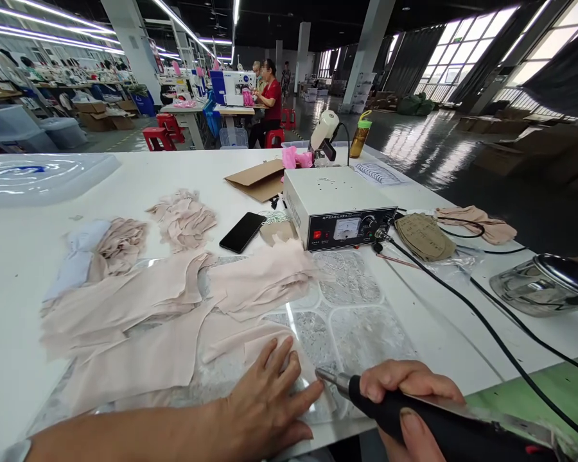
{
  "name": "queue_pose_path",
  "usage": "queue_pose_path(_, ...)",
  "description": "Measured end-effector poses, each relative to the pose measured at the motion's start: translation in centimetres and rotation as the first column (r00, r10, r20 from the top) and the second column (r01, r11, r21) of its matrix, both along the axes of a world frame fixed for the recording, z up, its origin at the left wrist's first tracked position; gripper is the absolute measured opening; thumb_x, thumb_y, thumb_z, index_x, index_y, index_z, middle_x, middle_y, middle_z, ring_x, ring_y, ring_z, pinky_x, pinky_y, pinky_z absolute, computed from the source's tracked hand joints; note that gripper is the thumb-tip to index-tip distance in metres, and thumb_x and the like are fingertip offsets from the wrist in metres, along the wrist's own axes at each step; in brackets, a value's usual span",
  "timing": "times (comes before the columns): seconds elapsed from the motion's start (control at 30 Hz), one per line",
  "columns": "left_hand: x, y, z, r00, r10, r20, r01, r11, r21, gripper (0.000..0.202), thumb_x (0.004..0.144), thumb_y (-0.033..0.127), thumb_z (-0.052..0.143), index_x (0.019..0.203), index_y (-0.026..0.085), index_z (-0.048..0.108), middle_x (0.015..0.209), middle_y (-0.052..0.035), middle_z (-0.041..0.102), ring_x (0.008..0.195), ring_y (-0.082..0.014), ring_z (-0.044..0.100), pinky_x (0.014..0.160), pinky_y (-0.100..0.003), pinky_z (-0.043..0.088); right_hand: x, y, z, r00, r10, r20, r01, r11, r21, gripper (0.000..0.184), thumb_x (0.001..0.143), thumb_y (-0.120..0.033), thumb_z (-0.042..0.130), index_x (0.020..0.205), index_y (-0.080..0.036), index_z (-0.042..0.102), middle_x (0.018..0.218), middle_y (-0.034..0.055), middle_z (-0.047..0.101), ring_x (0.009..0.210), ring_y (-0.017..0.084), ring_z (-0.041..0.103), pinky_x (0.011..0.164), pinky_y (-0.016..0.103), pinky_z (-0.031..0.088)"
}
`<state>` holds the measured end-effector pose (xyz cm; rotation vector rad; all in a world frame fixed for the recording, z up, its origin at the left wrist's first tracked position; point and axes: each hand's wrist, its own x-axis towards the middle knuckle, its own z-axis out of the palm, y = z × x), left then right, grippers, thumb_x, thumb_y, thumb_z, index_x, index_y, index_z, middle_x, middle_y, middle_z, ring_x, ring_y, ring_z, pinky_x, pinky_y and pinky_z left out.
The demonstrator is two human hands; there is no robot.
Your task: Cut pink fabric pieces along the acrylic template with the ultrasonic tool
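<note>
While the left hand (264,401) lies flat, fingers spread, on the near corner of a pink fabric (231,346) piece, the right hand (409,394) has its grip closed round a black-handled tool (443,430). Left grip: open, holding nothing, just pressing the fabric down. The tool's metal tip (326,376) points left & sits just beside the left fingertips (313,388), at or v. near the fabric edge; can't tell if it touches. Fabric lies on a clear sheet (361,333) over a patterned mat (347,279), at the near edge of the white table (164,173). More pink pieces overlap behind it, w/ small stacks (183,218) further back. A black cable (462,301) runs across the table up to a white control box (337,205) w/ a dial (347,228); a phone (242,232) lies just left of the box.

Step in hand, as I read it: lining up the tip on the pinned-down fabric edge, prob. to cut or seal along it. Next move calls for a taut, flat fabric under the left hand, fingertips clear of the tip since they're so close, & enough cable slack not to drag on the right hand. A steady line along the edge matters more than speed here, esp. w/ the loose pieces overlapping just behind.
</note>
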<state>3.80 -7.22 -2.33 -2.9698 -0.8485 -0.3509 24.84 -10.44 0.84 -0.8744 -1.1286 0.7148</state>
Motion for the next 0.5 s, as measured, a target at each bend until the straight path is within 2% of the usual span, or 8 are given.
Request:
queue_pose_path(0.13,-0.1,0.0,0.1,1.0,-0.002,-0.002,0.002,1.0,0.004,0.061,0.085,0.063,0.059,0.133,0.027,0.048,0.117,-0.0135,0.055,0.121,-0.0399,0.047,0.096,-0.058,0.042,-0.3,0.3,0.0,0.999,-0.014,-0.041,0.014,1.0,0.013,0.008,0.088,-0.022,0.052,0.096,-0.023,0.052,0.08,0.0018,0.054,0.065,0.015,0.059,0.058,0.034,0.056)
queue_pose_path(0.3,0.0,0.1,0.3,1.0,0.0,-0.005,0.0,1.0,0.024,0.061,0.085,0.064,0.058,0.132,0.027,0.048,0.116,-0.0134,0.055,0.12,-0.0383,0.047,0.097,-0.057,0.04,-1.9,0.9,0.5,0.989,-0.083,-0.126,0.084,0.996,0.003,0.007,0.087,-0.024,0.053,0.093,-0.023,0.052,0.079,0.0008,0.051,0.063,0.014,0.056,0.057,0.034,0.054)
queue_pose_path(0.5,0.0,0.1,-0.1,0.999,-0.003,0.034,0.001,0.998,0.062,0.067,0.081,0.066,0.061,0.133,0.027,0.047,0.115,-0.0128,0.056,0.119,-0.0388,0.048,0.097,-0.056,0.042,-2.2,1.8,0.3,0.989,-0.072,-0.126,0.076,0.997,0.031,0.007,0.086,-0.026,0.054,0.091,-0.023,0.051,0.077,-0.0002,0.051,0.061,0.013,0.055,0.055,0.033,0.053)
